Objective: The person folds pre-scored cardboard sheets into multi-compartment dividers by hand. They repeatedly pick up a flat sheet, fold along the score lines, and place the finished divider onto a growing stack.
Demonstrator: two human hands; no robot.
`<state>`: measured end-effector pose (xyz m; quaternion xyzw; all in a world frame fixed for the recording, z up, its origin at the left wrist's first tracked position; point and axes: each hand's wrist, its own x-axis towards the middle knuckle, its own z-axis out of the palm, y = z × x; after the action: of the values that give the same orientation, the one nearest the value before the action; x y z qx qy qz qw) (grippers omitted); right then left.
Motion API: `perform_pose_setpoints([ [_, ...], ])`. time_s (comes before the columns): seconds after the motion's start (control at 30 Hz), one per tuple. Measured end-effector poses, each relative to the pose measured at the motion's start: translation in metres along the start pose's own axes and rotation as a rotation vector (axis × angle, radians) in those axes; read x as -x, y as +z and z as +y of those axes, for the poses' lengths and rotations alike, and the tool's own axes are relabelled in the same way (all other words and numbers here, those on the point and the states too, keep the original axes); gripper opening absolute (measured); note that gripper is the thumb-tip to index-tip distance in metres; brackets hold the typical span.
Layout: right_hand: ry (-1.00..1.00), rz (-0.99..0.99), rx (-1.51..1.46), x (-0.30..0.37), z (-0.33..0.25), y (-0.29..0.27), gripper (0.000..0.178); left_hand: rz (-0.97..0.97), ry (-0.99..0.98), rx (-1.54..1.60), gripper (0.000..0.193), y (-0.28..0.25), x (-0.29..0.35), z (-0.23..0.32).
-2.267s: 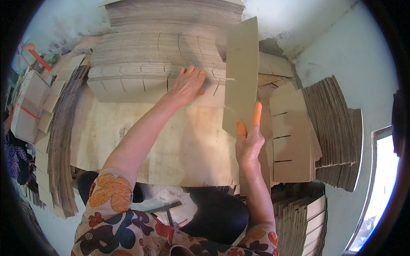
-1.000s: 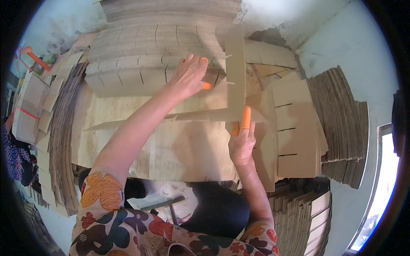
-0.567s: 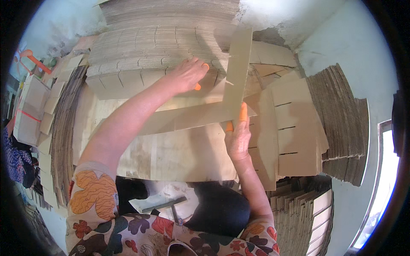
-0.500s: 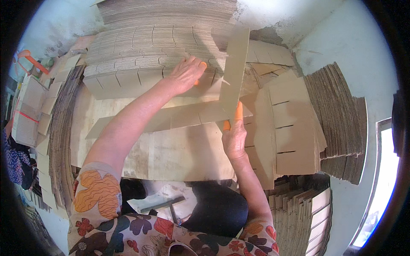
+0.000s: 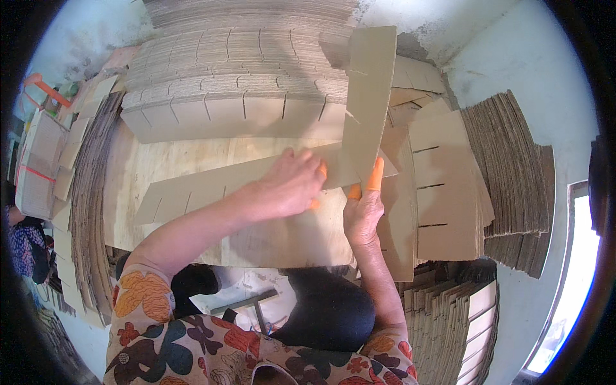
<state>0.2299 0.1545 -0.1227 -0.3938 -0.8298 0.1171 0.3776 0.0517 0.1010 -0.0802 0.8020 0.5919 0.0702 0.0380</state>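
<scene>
My right hand (image 5: 364, 215), with orange covers on thumb and finger, pinches the lower end of an upright tan cardboard strip (image 5: 369, 96). This strip has short slits along its left edge. Behind its lower end crosses a long slitted cardboard strip (image 5: 192, 189), slanting over the table; whether the two are slotted together is hidden by the overlap. My left hand (image 5: 292, 183), also with orange finger covers, is over the long strip near the crossing. Its fingers are loosely bent, with the thumb and index tips apart, and nothing shows between them.
A wooden tabletop (image 5: 256, 244) lies under the work. At its back stands a long stack of slitted cardboard strips (image 5: 212, 106). More cardboard stacks rise at right (image 5: 449, 186) and left (image 5: 96, 192). A white box (image 5: 42, 163) sits far left, near a person's patterned clothing (image 5: 25, 247).
My left hand has come from the back stack toward me, over the long strip. My right hand and the upright strip have shifted slightly right, and the long strip's left end has dropped nearer.
</scene>
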Motion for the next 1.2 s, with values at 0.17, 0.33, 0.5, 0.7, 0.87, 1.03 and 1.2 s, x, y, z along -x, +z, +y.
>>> perform_pose_setpoints([
  [0.17,-0.05,-0.021,0.034,-0.004,-0.006,-0.002,0.07,0.05,0.22,-0.005,0.029,0.006,0.009,0.006],
  [0.33,-0.131,-0.029,0.028,0.005,0.007,0.003,0.076,-0.199,0.031,0.453,0.032,-0.035,0.005,-0.005],
  [0.5,-0.035,-0.058,-0.036,0.001,-0.013,-0.006,0.078,0.379,-0.201,0.048,0.039,-0.013,-0.04,-0.073],
  [0.7,-0.033,-0.069,-0.079,0.005,-0.015,-0.009,0.077,0.362,-0.231,-0.23,0.032,0.022,-0.069,-0.106],
  [0.87,0.027,-0.116,-0.045,0.01,-0.011,-0.01,0.079,0.452,-0.177,-0.127,0.027,0.014,-0.065,-0.104],
  [1.03,0.05,-0.095,-0.058,0.006,-0.015,-0.015,0.079,0.42,-0.236,-0.156,0.025,0.016,-0.071,-0.109],
  [1.2,0.009,-0.041,-0.058,0.006,-0.011,-0.012,0.079,0.466,-0.072,-0.213,0.021,0.019,-0.063,-0.112],
])
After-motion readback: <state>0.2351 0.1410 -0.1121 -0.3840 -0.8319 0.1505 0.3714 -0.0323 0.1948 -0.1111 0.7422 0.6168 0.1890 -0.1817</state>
